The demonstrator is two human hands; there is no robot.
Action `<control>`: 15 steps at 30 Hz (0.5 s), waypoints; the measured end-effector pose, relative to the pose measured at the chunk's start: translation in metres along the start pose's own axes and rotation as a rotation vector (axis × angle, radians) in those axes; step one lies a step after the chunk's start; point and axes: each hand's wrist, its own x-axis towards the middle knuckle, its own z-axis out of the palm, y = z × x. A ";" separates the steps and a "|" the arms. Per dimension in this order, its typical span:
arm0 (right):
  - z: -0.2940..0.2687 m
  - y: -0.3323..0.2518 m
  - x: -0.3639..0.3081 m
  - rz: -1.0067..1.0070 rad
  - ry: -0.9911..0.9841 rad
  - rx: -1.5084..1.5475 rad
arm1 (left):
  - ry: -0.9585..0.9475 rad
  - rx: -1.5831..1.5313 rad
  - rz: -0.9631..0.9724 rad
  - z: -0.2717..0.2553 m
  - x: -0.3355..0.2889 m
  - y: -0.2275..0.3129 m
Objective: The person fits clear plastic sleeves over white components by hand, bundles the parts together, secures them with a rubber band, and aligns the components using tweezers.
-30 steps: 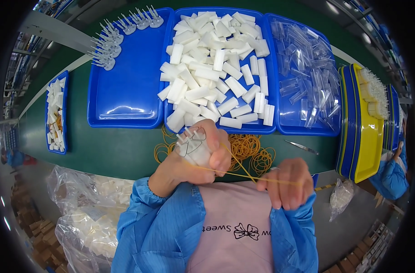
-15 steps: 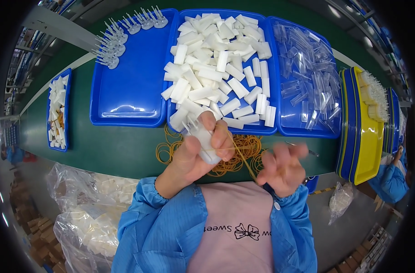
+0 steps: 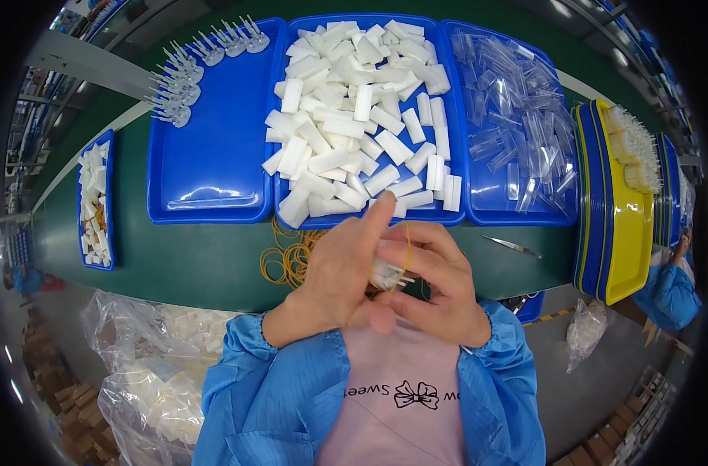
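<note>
In front of my chest, both hands meet around a white plastic part point(image 3: 387, 276) with thin prongs, much of it hidden. My right hand point(image 3: 451, 295) is closed on the part, its prongs pointing toward that palm. A yellowish rubber band point(image 3: 407, 245) stretches across the right fingers. My left hand point(image 3: 330, 268) lies against the part's other side with two digits spread apart, one upward and a blurred one toward my chest; its other fingers are hidden. Beneath and beside the hands lies a pile of rubber bands point(image 3: 292, 260).
Blue trays hold white foam-like blocks point(image 3: 340, 124), clear plastic pieces point(image 3: 513, 116) and pronged white parts point(image 3: 175, 93). Tweezers point(image 3: 512, 247) lie at right, beside stacked trays point(image 3: 622, 248). A small tray point(image 3: 111, 217) stands far left. Plastic bags point(image 3: 156, 380) sit below the table.
My right hand has come left to the white plastic part, and the part has turned so its prongs point right. The left hand's digits have spread. The band now crosses the right fingers.
</note>
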 end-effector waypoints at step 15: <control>-0.026 -0.007 0.008 0.111 -0.037 -0.093 | -0.274 -1.506 -0.756 -0.005 0.015 -0.003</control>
